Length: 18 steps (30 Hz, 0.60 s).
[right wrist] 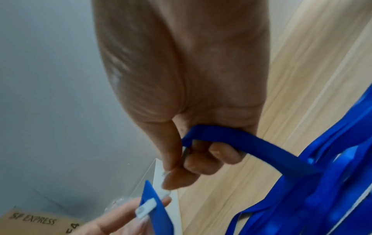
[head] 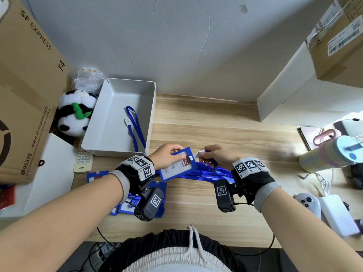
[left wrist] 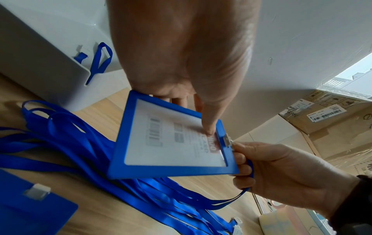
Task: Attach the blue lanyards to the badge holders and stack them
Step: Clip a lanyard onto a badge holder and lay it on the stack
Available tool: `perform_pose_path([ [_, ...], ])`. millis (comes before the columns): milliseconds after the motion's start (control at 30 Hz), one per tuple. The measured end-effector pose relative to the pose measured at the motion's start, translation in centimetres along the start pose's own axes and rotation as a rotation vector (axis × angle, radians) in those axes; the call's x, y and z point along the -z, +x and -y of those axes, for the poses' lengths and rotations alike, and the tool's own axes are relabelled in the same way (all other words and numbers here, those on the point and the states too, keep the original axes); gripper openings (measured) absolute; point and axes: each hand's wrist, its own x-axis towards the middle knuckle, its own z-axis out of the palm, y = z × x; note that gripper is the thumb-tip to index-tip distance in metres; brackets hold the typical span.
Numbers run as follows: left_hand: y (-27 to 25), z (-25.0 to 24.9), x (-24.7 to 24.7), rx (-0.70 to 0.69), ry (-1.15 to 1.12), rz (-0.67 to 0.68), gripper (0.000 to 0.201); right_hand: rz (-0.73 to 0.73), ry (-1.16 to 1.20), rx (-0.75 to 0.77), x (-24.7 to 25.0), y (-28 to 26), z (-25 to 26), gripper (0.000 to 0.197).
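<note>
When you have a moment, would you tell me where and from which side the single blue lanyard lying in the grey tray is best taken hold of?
I would pinch the lanyard at its white clip end, coming straight down through the open top of the tray. The strap lies flat and limp on the tray floor, and the tray walls block any sideways approach. The clip looks like the only stiff part, and it is the end that goes onto a badge holder.
</note>
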Motion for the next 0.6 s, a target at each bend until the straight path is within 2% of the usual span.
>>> perform_pose_path([
  [67, -0.1, 0.0, -0.1, 0.019, 0.012, 0.012, 0.022, 0.007, -0.048, 0.003, -0.2, 0.0, -0.2, 0.021],
  [167, -0.2, 0.3, -0.1, 0.060, 0.018, 0.039, 0.020, 0.052, 0.024, -0.007, -0.8, -0.3, -0.1, 0.025],
  [367, -0.3, 0.4, -0.2, 0.089, 0.051, 0.046, 0.029, 0.070, 0.043, 0.000, -1.4, -0.9, -0.1, 0.027],
  [500, -0.3, 0.3, -0.3, 0.110, 0.055, 0.038, 0.029, -0.007, -0.177, 0.072, -1.3, -0.8, -0.2, 0.014],
  [600, -0.5, 0.2, -0.3, 0.123, 0.011, 0.020, 0.032, -0.087, -0.153, 0.092, -1.1, -0.4, -0.4, 0.019],
])
